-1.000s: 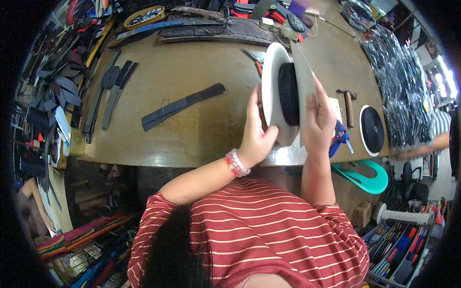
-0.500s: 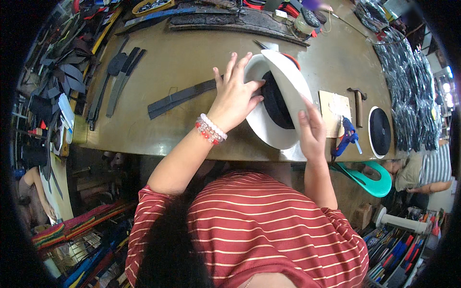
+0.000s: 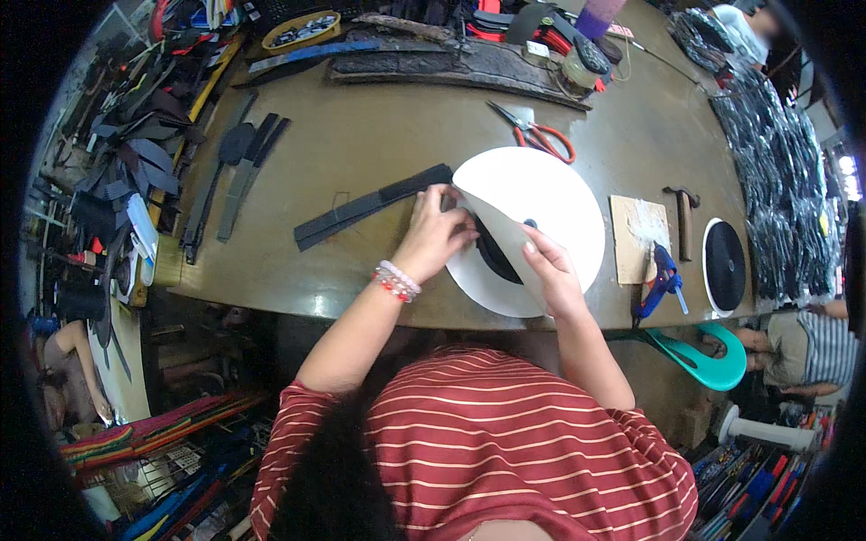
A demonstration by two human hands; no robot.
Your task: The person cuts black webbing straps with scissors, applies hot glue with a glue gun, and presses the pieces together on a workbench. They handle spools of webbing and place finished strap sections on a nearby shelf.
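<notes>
A reel with white discs (image 3: 557, 191) and a coil of black tape (image 3: 496, 254) between them rests at the table's front. My right hand (image 3: 556, 276) grips the upper disc by its near left edge, thumb on top, and bends it up off the coil. Through that gap reaches my left hand (image 3: 437, 236), its fingers curled together beside the coil; whatever they pinch is hidden. Dark flat strips (image 3: 372, 206) lie just left of the reel. Behind it are red-handled scissors (image 3: 534, 133), spread apart.
To the right lie a blue glue gun (image 3: 663, 281), a tan board (image 3: 639, 233), a hammer (image 3: 685, 221) and another black tape reel (image 3: 724, 268). More dark strips (image 3: 242, 176) lie at left. A long dark bar (image 3: 451, 77) spans the back. Someone in stripes (image 3: 828, 347) is at far right.
The upper disc has gone from standing steeply to lying back flatter, face up. My left hand's spread fingers have curled in at the coil. The scissors, mostly covered before, now show.
</notes>
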